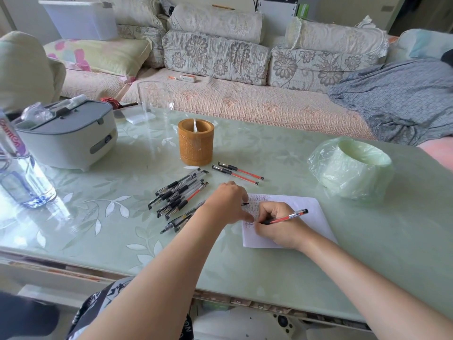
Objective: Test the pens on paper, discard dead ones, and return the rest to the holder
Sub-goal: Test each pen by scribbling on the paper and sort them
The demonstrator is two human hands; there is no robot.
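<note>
Right hand [277,224] is clamped on a red pen [291,216], tip on the paper [316,224]; left hand [228,202] steadies the sheet, seemingly pinching a black cap [245,204]. Testing step; next, probably judge the ink, then choose the holder [196,146] or discard.

— What's on the table [245,271] on your feed?
— I see a holder [196,143] at far centre. Two red pens [241,171] lie just right of its foot. A heap of pens [179,192] lies nearer, left of the paper [316,217].
— And towards the edges?
— On the right there's a bagged bin [355,165]. On the left I have a grey box [68,138], with a bottle [22,173] nearer, at the frame's edge. Beyond the holder I make out a glass jug [155,99] beside a white pad [141,117]. The top is pale green, leaf-patterned.
</note>
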